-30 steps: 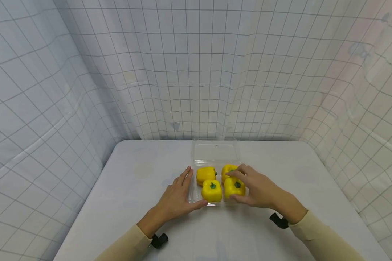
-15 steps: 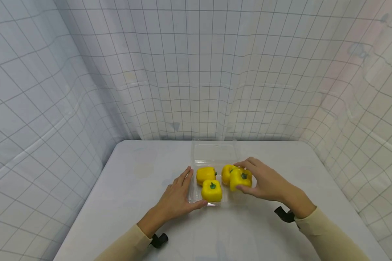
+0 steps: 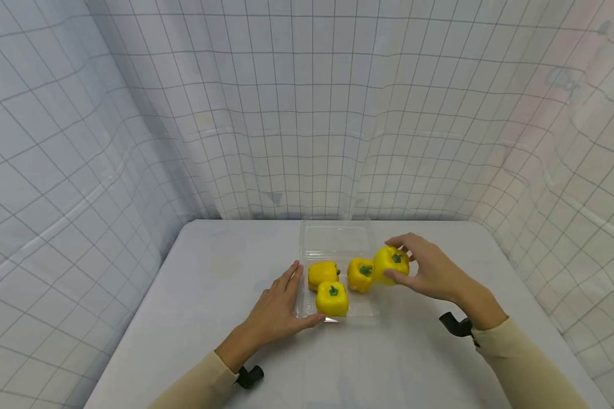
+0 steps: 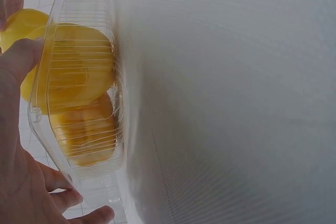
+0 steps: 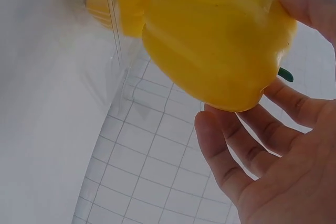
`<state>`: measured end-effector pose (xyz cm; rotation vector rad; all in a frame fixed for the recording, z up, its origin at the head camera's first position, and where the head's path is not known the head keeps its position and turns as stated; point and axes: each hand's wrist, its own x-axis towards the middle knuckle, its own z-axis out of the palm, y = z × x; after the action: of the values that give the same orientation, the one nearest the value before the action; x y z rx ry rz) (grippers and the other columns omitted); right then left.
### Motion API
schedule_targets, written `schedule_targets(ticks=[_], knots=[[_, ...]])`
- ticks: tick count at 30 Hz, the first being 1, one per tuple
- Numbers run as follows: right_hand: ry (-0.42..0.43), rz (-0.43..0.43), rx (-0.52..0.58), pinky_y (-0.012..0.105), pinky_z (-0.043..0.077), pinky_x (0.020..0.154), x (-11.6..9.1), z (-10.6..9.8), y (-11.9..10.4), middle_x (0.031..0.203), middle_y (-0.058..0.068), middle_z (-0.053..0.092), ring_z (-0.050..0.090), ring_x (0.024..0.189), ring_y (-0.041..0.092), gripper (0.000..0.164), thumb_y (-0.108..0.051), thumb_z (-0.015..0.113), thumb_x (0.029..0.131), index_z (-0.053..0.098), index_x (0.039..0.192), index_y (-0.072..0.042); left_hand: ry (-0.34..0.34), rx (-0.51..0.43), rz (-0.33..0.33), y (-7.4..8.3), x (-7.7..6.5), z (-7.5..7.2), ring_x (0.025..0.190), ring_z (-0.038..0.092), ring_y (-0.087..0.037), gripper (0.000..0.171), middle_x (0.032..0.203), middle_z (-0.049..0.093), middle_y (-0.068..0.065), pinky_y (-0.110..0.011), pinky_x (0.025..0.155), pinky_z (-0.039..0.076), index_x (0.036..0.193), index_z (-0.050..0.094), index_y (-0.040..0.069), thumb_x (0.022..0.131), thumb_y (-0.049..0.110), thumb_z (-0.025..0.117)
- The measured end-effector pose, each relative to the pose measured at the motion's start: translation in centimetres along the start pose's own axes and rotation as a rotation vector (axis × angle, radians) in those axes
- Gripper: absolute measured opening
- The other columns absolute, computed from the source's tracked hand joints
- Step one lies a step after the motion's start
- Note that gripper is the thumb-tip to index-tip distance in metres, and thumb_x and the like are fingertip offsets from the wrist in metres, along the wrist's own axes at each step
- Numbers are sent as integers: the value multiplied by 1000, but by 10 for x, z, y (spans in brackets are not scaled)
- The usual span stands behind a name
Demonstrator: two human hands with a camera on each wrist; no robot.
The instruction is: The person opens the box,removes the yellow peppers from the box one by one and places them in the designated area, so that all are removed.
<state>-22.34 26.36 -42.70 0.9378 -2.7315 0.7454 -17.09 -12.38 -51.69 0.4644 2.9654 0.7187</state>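
Note:
My right hand (image 3: 432,270) holds a yellow bell pepper (image 3: 389,264) raised at the right side of a clear plastic clamshell container (image 3: 360,309). In the right wrist view, the thumb and fingers grip this bell pepper (image 5: 215,40) near its green stem end. Three more yellow bell peppers sit inside the container: one at back left (image 3: 322,274), one at front left (image 3: 332,299), one at back right (image 3: 360,274). My left hand (image 3: 273,315) lies along the container's left side, fingers extended and thumb at the front rim. The left wrist view shows peppers through the ribbed wall (image 4: 86,171).
The container's clear lid (image 3: 337,237) lies folded back toward the table's far edge. A white table (image 3: 235,261) carries everything. Grid-patterned white curtains (image 3: 307,113) enclose the back and both sides.
My right hand has lifted the front-right bell pepper out of the container and carried it up and to the right. The left hand has stayed in place.

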Motion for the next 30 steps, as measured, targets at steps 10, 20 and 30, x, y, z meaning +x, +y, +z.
schedule_targets(ticks=[10, 20, 30], knots=[[56, 52, 25, 51, 69, 97, 1, -6, 22, 145, 14, 77, 73, 117, 28, 57, -25, 95, 101, 70, 147, -4, -4, -4, 7, -1, 0, 0, 172, 43, -46, 132, 199, 16, -6, -81, 127, 47, 188, 22, 13, 93, 92, 70], [50, 110, 11, 51, 67, 98, -1, -3, 44, 145, 17, 76, 70, 115, 26, 54, -28, 90, 105, 69, 148, -3, 8, -28, 15, -1, -1, 0, 172, 44, -44, 132, 198, 18, -5, -81, 128, 46, 188, 23, 13, 93, 90, 73], [21, 170, 29, 56, 66, 101, -6, 8, 66, 146, 21, 75, 70, 118, 31, 55, -28, 87, 106, 67, 151, -1, -9, -22, -1, 1, -2, -2, 175, 40, -43, 133, 199, 16, -4, -82, 130, 43, 188, 21, 15, 93, 92, 71]])
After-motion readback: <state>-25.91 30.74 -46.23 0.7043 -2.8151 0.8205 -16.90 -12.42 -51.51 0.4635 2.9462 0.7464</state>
